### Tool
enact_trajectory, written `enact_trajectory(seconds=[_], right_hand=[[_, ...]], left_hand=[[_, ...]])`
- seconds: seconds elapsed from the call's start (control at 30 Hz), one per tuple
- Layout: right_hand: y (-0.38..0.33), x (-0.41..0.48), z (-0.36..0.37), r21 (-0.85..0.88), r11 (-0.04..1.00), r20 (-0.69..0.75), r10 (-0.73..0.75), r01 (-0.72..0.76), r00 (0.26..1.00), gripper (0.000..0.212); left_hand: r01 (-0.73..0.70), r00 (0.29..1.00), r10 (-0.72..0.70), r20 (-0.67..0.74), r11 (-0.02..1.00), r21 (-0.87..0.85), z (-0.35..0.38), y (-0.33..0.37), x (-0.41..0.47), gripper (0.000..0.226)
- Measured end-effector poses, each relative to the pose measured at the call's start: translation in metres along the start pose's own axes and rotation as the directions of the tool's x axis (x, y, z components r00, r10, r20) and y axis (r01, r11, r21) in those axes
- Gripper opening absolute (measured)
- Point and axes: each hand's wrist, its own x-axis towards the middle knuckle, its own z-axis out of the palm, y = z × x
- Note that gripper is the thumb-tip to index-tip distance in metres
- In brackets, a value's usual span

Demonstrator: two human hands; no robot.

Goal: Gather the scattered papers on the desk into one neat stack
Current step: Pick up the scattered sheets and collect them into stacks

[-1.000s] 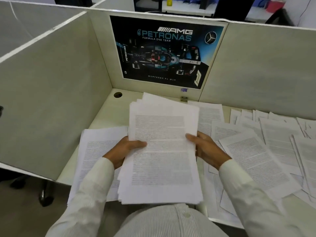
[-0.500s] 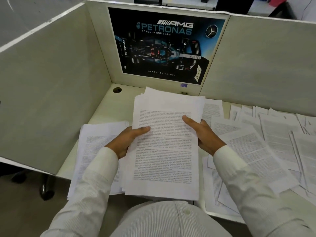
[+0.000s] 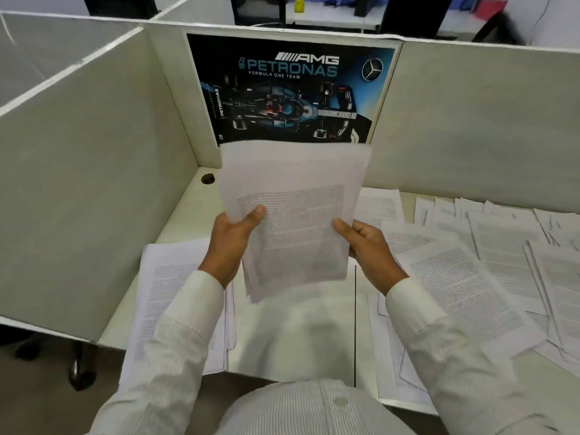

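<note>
Left hand and right hand pinch opposite long edges of an upright sheaf of white printed sheets, lifted above the pale desk. Scattered printed pages lie rightward, nearer the right hand.

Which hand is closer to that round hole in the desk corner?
Left. The left hand holds the bundle just below-right of the hole; the right hand grips the bundle's far edge.

White papers, pinstriped white sleeves, black-and-teal poster.
</note>
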Motion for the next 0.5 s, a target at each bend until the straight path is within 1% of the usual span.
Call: enact_trajectory(seconds=[0.07, 0.1, 0.17, 0.2, 0.23, 0.27, 0.3, 0.33, 0.4, 0.43, 0.5], right_hand=[[0.013, 0.000, -0.001, 0.037, 0.999, -0.073, 0.021, -0.018, 0.997, 0.056], [0.019, 0.000, -0.001, 0.089, 0.995, -0.126, 0.057, -0.046, 0.990, 0.057], [0.029, 0.001, 0.001, 0.270, 0.951, -0.188, 0.206, -0.151, 0.960, 0.061], [0.034, 0.001, 0.003, 0.393, 0.895, -0.161, 0.294, -0.212, 0.942, 0.066], [0.037, 0.000, 0.006, 0.508, 0.820, -0.098, 0.358, -0.262, 0.929, 0.072], [0.040, -0.001, 0.010, 0.593, 0.749, -0.021, 0.383, -0.296, 0.924, 0.076], [0.039, -0.002, 0.015, 0.645, 0.700, 0.038, 0.372, -0.308, 0.927, 0.077], [0.037, -0.003, 0.021, 0.672, 0.674, 0.078, 0.347, -0.306, 0.935, 0.080], [0.032, -0.003, 0.030, 0.689, 0.665, 0.104, 0.302, -0.288, 0.948, 0.075], [0.030, -0.003, 0.034, 0.687, 0.671, 0.103, 0.289, -0.278, 0.952, 0.072], [0.029, -0.001, 0.039, 0.664, 0.697, 0.091, 0.287, -0.273, 0.954, 0.064]], left_hand=[[-0.091, 0.996, 0.088, -0.028, 0.991, -0.098, 0.004, 0.012, -0.003, 0.014], [-0.130, 0.991, 0.125, -0.039, 0.979, -0.160, 0.006, 0.018, -0.004, 0.015], [-0.181, 0.983, 0.169, -0.065, 0.932, -0.313, 0.012, 0.028, -0.007, 0.017], [-0.194, 0.981, 0.180, -0.075, 0.900, -0.391, 0.015, 0.032, -0.008, 0.018], [-0.200, 0.980, 0.184, -0.080, 0.868, -0.455, 0.019, 0.033, -0.009, 0.018], [-0.198, 0.980, 0.181, -0.082, 0.844, -0.499, 0.022, 0.034, -0.009, 0.017], [-0.191, 0.981, 0.172, -0.084, 0.835, -0.516, 0.025, 0.033, -0.010, 0.019], [-0.181, 0.983, 0.165, -0.078, 0.840, -0.511, 0.028, 0.030, -0.010, 0.022], [-0.158, 0.987, 0.146, -0.061, 0.877, -0.453, 0.031, 0.020, -0.012, 0.023], [-0.146, 0.989, 0.133, -0.060, 0.906, -0.398, 0.031, 0.014, -0.013, 0.021], [-0.111, 0.991, 0.092, -0.095, 0.967, -0.228, 0.031, -0.001, -0.014, 0.016]])
